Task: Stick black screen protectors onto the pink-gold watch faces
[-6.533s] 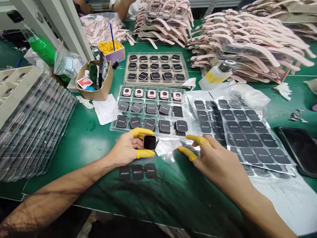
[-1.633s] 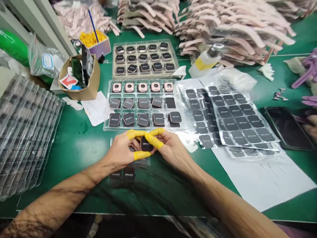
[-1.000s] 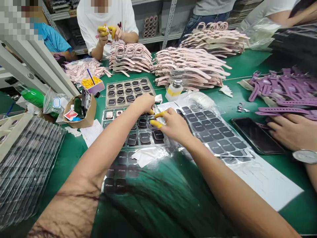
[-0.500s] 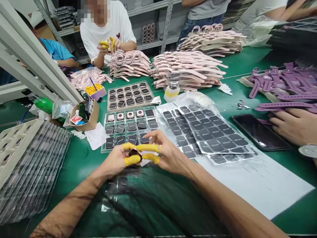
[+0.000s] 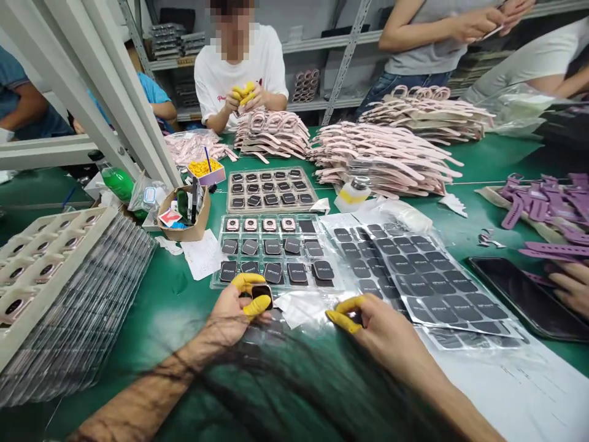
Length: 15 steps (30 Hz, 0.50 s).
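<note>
Watch [image 5: 262,291]: nearside of clear tray [image 5: 284,258], clamped btw L hand [image 5: 232,314] yellow-capped thumb + forefinger, dark face showing | L hand: angled twd tray | R hand [image 5: 383,326]: off tray's near-R corner, back up, thumb/forefinger tips close tog., can't tell from here if pinching

Pale letters reading "HiFuture" mark the black squares [image 5: 297,274] in the clear tray [image 5: 216,282].

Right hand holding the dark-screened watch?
No, the watch is gripped in the left hand, apart from the right hand.
</note>
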Motion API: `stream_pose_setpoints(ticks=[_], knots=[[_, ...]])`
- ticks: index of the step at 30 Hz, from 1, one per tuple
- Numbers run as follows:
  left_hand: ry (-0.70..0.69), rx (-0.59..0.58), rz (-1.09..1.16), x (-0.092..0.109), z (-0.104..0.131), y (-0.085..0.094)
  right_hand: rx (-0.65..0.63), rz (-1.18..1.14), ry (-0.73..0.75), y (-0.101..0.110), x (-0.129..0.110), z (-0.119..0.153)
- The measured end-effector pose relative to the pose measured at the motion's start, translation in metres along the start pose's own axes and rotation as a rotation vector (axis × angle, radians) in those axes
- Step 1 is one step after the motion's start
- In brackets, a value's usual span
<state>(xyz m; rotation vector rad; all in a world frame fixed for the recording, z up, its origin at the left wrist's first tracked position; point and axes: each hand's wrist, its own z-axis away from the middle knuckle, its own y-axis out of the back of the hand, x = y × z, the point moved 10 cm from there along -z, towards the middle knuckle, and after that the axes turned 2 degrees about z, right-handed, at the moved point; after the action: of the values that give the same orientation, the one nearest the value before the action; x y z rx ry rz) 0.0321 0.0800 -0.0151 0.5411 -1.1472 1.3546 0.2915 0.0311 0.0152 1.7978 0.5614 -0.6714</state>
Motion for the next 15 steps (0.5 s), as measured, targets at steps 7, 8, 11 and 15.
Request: stream_pose_setpoints(ticks=[7,8,11,15], knots=[[-0.041,-0.059,-0.105,-0.007,-0.009,0.006,-0.027,0.324,0.394,-0.045,-0.056,0.018],[-0.037,-0.073,-0.131,-0.01,-0.009,0.006,-0.027,0.295,0.428,-0.047,-0.064,0.02],[-0.054,-0.115,-0.217,-0.015,-0.007,0.004,-0.02,0.065,0.516,-0.043,-0.087,0.021],[-0.086,-0.195,-0.3,-0.018,-0.006,-0.003,-0.009,-0.037,0.637,-0.051,-0.119,0.014]])
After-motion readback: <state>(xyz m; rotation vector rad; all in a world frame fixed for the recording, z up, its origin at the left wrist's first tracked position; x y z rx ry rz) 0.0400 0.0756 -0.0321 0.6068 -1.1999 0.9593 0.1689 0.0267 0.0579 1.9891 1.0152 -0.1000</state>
